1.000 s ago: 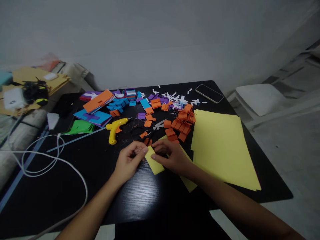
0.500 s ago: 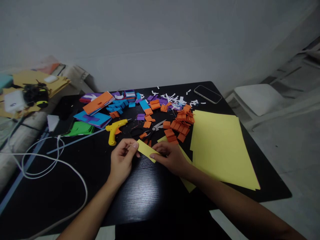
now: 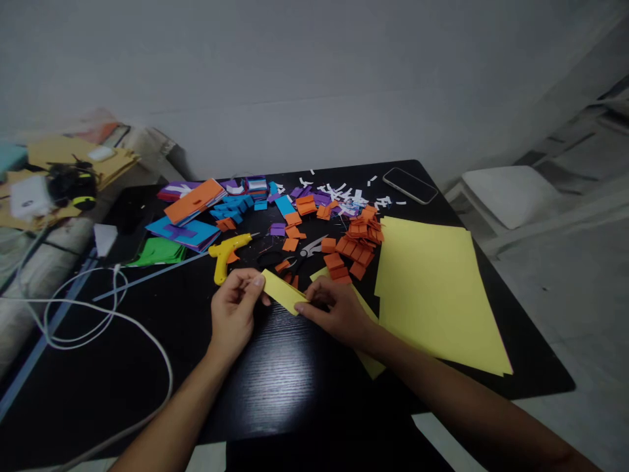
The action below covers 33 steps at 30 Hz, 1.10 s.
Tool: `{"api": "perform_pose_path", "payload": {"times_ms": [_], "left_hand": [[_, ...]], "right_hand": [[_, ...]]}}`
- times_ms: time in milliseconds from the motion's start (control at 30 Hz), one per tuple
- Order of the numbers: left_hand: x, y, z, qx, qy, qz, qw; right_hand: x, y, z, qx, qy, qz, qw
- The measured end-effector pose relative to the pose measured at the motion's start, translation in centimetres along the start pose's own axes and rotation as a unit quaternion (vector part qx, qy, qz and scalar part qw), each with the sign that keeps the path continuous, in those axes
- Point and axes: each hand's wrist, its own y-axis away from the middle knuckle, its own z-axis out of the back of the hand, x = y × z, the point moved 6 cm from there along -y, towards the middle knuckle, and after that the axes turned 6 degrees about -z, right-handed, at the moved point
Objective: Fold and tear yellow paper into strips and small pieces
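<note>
A narrow folded strip of yellow paper is held above the black table, slanting down to the right. My left hand pinches its upper left end between thumb and fingers. At the lower right end, my right hand grips it, thumb on the near face, other fingers curled behind. Partly under my right forearm lies a yellow strip. Large yellow sheets are stacked to the right. Just beyond my hands are scissors and a yellow glue gun.
Folded orange pieces, blue pieces and white scraps lie across the back of the black table. A phone rests at the back right. A white cable loops over the left side.
The yellow strip and my left hand have shifted slightly left and up. The strip's right end now shows a small gap between its layers.
</note>
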Motion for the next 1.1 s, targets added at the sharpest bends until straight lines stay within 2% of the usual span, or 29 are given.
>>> {"api": "perform_pose_path", "payload": {"times_ms": [133, 267, 533, 933, 1100], "left_hand": [[-0.4, 0.1, 0.1, -0.011, -0.007, -0.009, 1.000], [-0.5, 0.0, 0.2, -0.017, -0.007, -0.005, 1.000], [-0.2, -0.1, 0.3, -0.023, 0.006, -0.001, 1.000], [0.4, -0.1, 0.0, -0.011, 0.010, 0.026, 1.000], [0.6, -0.1, 0.1, -0.022, 0.011, 0.040, 0.999]], "right_hand": [[-0.6, -0.3, 0.4, -0.013, -0.055, -0.035, 0.998], [-0.7, -0.4, 0.6, -0.027, -0.098, -0.036, 0.994], [-0.4, -0.3, 0.8, -0.038, -0.104, -0.031, 0.993], [-0.7, 0.1, -1.2, 0.048, -0.126, -0.036, 0.990], [-0.7, -0.2, 0.1, -0.013, -0.138, -0.031, 0.990]]}}
